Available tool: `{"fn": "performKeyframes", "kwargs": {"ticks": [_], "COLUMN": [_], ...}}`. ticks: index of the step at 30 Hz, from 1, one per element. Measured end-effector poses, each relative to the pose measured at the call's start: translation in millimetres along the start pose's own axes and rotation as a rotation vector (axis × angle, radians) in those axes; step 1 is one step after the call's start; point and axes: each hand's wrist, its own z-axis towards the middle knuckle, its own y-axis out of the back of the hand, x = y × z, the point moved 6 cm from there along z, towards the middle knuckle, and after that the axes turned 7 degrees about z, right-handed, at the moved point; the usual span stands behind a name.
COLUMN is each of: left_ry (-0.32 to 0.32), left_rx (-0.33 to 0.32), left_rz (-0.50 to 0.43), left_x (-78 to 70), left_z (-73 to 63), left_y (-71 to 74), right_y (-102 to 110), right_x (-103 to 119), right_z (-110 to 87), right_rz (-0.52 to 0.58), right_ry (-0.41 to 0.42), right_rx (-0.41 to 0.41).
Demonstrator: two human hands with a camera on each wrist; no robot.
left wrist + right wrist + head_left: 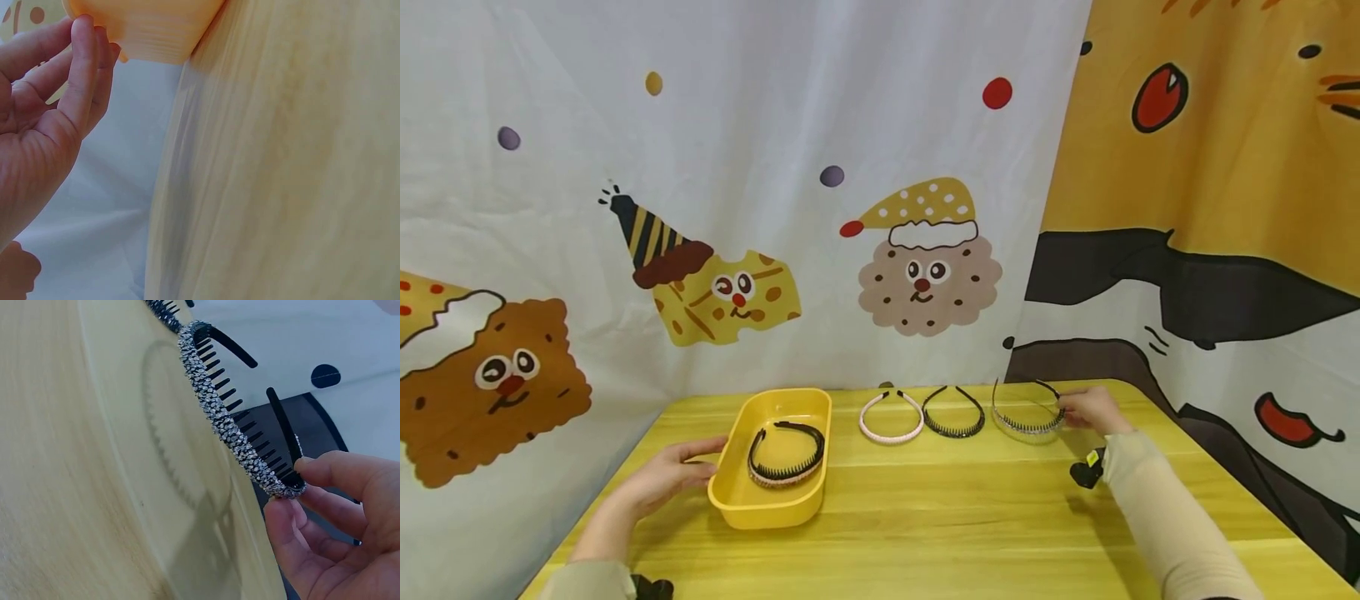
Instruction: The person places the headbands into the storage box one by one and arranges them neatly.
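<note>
My right hand (1092,408) pinches one end of a silver-and-black glittery headband (228,428) with black comb teeth. The right wrist view shows it raised off the table, its shadow falling on the wood beside it. Fingertips of my left hand (664,479) rest against the left side of a yellow tray (775,517), fingers loosely extended; the tray's wall (159,37) shows above them in the left wrist view. Inside the tray lies a black toothed headband (811,433), with a pinkish band (775,482) along its front edge.
Between tray and right hand, a pink headband (891,438) and a black toothed headband (955,432) lie near the back edge of the wood-grain table (940,525). A printed cartoon curtain (820,100) hangs close behind and at both sides.
</note>
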Motion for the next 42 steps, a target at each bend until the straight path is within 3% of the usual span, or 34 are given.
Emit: {"fn": "performKeyframes", "kwargs": {"ticks": [12, 23, 42], "left_ry": [0.016, 0.019, 0.008], "left_rx": [0.009, 0.005, 0.000], "left_rz": [0.001, -0.002, 0.014], "left_x": [-2.0, 6.1, 3.7], "left_z": [-0.9, 2.5, 1.3], "left_y": [-0.2, 3.8, 2.4], "right_y": [-6.9, -23.0, -37.0], "right_x": [16.8, 14.9, 17.9], "right_z": [-8.5, -9.3, -7.5], "right_rz": [0.017, 0.079, 0.092], "right_ry": [0.033, 0.033, 0.044], "right_rx": [-0.008, 0.026, 0.050]}}
